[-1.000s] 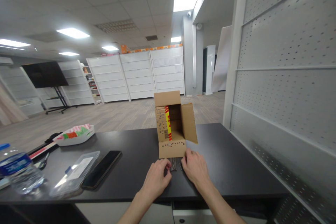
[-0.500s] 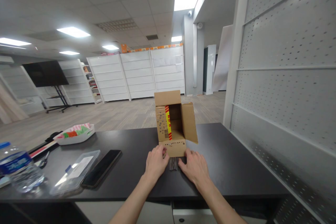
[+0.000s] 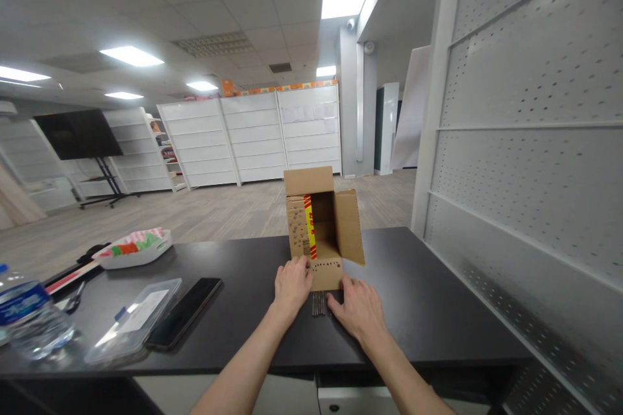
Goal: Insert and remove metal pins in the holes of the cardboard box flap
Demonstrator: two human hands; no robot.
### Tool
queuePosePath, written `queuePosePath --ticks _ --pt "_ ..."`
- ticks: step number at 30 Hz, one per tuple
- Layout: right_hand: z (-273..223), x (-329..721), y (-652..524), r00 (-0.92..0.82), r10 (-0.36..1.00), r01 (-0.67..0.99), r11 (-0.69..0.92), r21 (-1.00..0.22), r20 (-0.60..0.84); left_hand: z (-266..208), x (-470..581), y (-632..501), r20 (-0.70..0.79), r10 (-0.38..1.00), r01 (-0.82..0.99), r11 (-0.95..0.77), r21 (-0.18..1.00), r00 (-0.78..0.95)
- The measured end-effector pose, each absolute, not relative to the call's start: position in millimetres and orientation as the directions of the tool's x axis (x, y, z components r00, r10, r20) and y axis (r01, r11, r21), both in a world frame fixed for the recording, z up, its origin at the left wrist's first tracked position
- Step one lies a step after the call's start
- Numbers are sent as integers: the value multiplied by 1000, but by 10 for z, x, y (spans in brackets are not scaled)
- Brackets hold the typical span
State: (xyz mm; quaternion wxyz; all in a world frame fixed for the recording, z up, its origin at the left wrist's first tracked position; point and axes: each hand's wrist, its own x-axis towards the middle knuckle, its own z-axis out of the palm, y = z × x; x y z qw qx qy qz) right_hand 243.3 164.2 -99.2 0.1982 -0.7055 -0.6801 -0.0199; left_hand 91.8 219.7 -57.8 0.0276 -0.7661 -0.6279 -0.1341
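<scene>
An open cardboard box (image 3: pixel 348 227) stands on the dark table, its lower front flap (image 3: pixel 327 277) bearing a row of small holes. My left hand (image 3: pixel 293 285) is at that flap's left edge, fingers curled together at the tips; whatever they pinch is too small to make out. By the flap's lower right corner rests my right hand (image 3: pixel 359 307), thumb apart from the fingers, with nothing visible in it. Several thin metal pins (image 3: pixel 318 303), perhaps screws or nails, lie side by side just in front of the flap, close to my right thumb.
To the left lie a black phone (image 3: pixel 185 313) and a clear plastic case (image 3: pixel 136 321). Beyond them are a water bottle (image 3: pixel 32 314), scissors (image 3: pixel 74 298) and a white basket (image 3: pixel 134 258) with colourful contents. A perforated white panel (image 3: pixel 525 175) borders the table's right side.
My left hand has moved up a little along the flap's left edge, its fingertips now nearer the row of holes. My right hand stays by the lower right corner. The view has shifted slightly.
</scene>
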Motion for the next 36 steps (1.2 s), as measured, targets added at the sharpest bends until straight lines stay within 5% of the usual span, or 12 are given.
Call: queuePosePath --ticks 17,36 --pt "-1025 2433 1646 60 943 973 17 -229 326 -514 998 2256 267 915 954 -292 -74 301" --pt "-1045 2429 1658 67 941 974 10 -224 331 -487 1004 2217 218 941 964 -266 3 259"
